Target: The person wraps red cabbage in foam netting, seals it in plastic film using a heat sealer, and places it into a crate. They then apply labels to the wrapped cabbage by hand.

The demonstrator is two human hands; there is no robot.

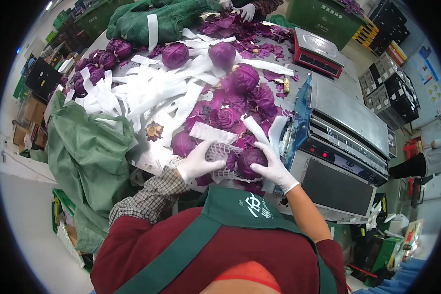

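Both my hands wear thin white gloves. My left hand (200, 160) is closed on a white foam net sleeve (222, 152), spreading its mesh near the table's front edge. Just to the right, my right hand (275, 170) grips a red cabbage (252, 162) from its right side, thumb in front and fingers over the top. The cabbage sits at the right end of the net, and purple leaf shows through the mesh. Behind the sleeve lies a ribbed white strip (212, 133) on loose purple leaves (224, 117).
White foam strips (157, 90) cover the table's left middle. More cabbages (175, 55) stand behind, beside a green mesh sack (149, 22). A wrapping machine (348, 142) and red scale (317, 51) stand right. Another person's gloved hand (247, 12) works at the far end. Green cloth (85, 161) hangs left.
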